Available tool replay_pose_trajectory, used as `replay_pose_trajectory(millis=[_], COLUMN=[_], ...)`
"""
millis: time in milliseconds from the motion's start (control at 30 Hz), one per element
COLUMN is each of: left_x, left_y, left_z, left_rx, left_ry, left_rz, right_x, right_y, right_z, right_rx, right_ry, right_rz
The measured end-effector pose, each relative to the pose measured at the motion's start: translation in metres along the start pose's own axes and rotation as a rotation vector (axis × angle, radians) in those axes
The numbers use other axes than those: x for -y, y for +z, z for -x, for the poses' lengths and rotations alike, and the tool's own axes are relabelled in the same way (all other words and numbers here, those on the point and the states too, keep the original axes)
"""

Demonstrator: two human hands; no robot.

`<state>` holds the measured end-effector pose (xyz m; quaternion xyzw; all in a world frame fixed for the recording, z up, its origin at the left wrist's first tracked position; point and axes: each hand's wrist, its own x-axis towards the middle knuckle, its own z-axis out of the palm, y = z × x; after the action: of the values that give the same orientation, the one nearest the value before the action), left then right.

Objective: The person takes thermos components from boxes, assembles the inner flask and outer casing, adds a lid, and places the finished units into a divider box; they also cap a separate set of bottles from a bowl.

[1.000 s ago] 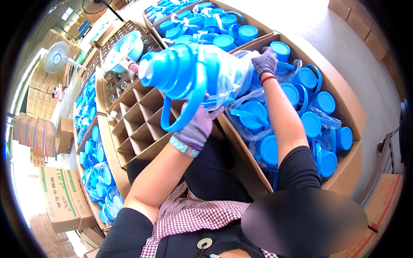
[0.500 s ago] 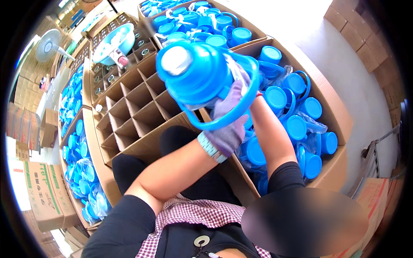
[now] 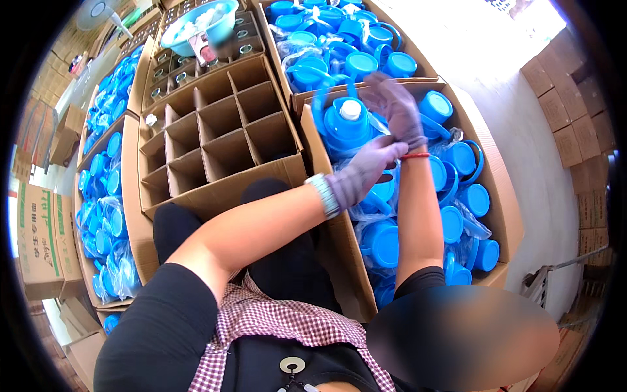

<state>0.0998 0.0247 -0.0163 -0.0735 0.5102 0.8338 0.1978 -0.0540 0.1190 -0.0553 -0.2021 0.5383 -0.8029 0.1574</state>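
Both my hands wear grey-purple knitted gloves. My left hand (image 3: pixel 369 166) reaches across to my right wrist, its thumb and fingertips closed at the cuff of the right glove. My right hand (image 3: pixel 396 112) is blurred, its fingers stretched forward with nothing held in them. Just left of it a blue jug (image 3: pixel 353 124) with a white top and a raised handle ring sits in the near right carton (image 3: pixel 480 117). Other blue lidded jugs (image 3: pixel 452 223), some in clear plastic bags, fill that carton below my forearms.
A divided carton (image 3: pixel 196 193) with bare compartments stands before my knees; a small clear bottle (image 3: pixel 153 121) is at its left edge. Beyond it a light-blue basin (image 3: pixel 225 29) rests over glass liners. More blue jugs fill cartons at far right (image 3: pixel 418 75) and left (image 3: pixel 134 215).
The blue jug has gone down from my hands into the right carton. My left hand has come to my right wrist, and my right hand has let go. The view has shifted.
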Motion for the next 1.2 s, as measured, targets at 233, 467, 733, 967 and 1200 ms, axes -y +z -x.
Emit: replay_pose_trajectory(millis=[233,467,733,967,1200], left_x=[-0.009,-0.031,-0.049,-0.053,-0.060], left_y=[-0.076,-0.210,-0.292,-0.310,-0.304], left_z=[0.109,0.173,0.196,0.225,0.230], left_rx=[0.156,-0.095,-0.522,-0.330,-0.294], left_ry=[0.619,0.755,0.481,0.399,0.354], left_rz=[-0.801,-0.986,-0.665,-0.662,-0.560], right_x=[0.072,-0.143,-0.425,-0.490,-0.286], right_y=[0.097,0.195,0.175,0.154,0.213], right_z=[0.004,-0.103,-0.085,-0.046,-0.116], right_rx=[0.207,1.269,1.341,1.188,1.330], right_ry=[-0.270,0.340,0.698,0.842,0.821], right_rz=[0.073,1.443,1.782,1.852,1.763])
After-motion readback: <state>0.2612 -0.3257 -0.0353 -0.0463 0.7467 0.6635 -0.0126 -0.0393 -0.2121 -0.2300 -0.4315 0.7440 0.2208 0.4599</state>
